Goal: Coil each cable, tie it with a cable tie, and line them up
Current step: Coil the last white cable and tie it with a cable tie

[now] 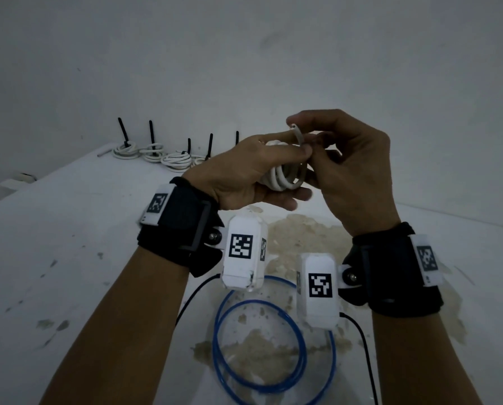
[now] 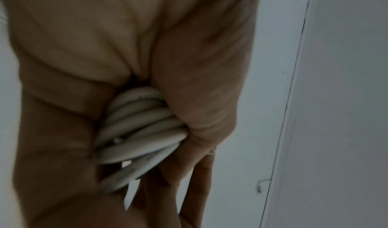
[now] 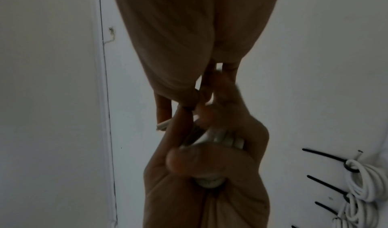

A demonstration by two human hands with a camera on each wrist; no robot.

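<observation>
Along the far edge of the stained white table (image 1: 69,244), to the left of the raised hands, stands a row of coiled white cables bound with black cable ties (image 1: 154,152), the tie tails pointing upward; the coils lie side by side, some touching, and the rightmost is partly hidden behind the left hand (image 1: 246,173). That hand, held above the table, has its fingers and thumb curled round a bundle of thick white cable wound into several loops (image 1: 285,178); the left wrist view shows the loops (image 2: 140,132) pressed between palm and fingers. Directly to its right, touching it, the right hand (image 1: 352,168) pinches at the top of the same bundle, and the cut free end of the cable (image 1: 295,128) arches up beneath its index finger. Whether a tie is on this bundle cannot be told. On the table, nearer the onlooker than the hands, lies a loosely looped thin blue cable (image 1: 262,346), untied.
</observation>
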